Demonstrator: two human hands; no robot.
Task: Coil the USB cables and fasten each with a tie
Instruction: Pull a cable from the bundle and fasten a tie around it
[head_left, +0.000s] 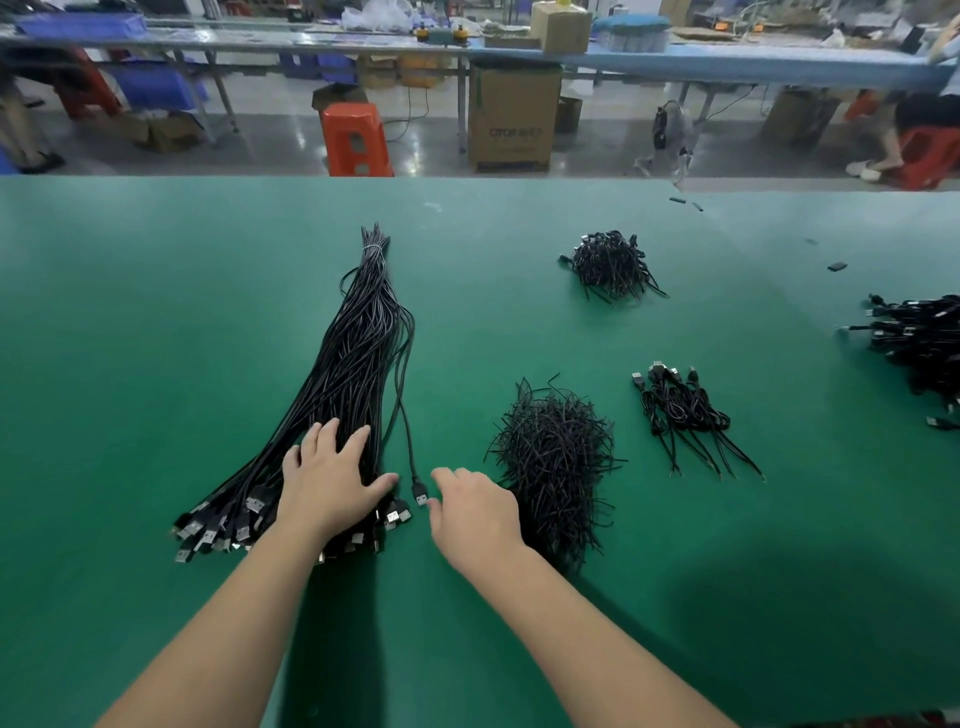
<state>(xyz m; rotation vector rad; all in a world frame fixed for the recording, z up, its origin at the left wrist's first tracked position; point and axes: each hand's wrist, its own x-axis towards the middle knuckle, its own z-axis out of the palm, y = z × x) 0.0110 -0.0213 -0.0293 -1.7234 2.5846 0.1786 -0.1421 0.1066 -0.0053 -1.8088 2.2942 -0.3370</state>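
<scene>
A long bundle of black USB cables lies on the green table, bound at its far end, with the plugs fanned out near me. My left hand rests flat on the bundle just above the plugs, fingers spread. One cable lies apart along the bundle's right side, its plug by my right hand, whose thumb and fingers are apart just right of it, holding nothing. A heap of black ties sits right of that hand.
A few coiled cables lie to the right, a second tangle of black ties farther back, and a larger pile of cables at the right edge. Small black scraps dot the far right. Beyond the table stand an orange stool and a cardboard box.
</scene>
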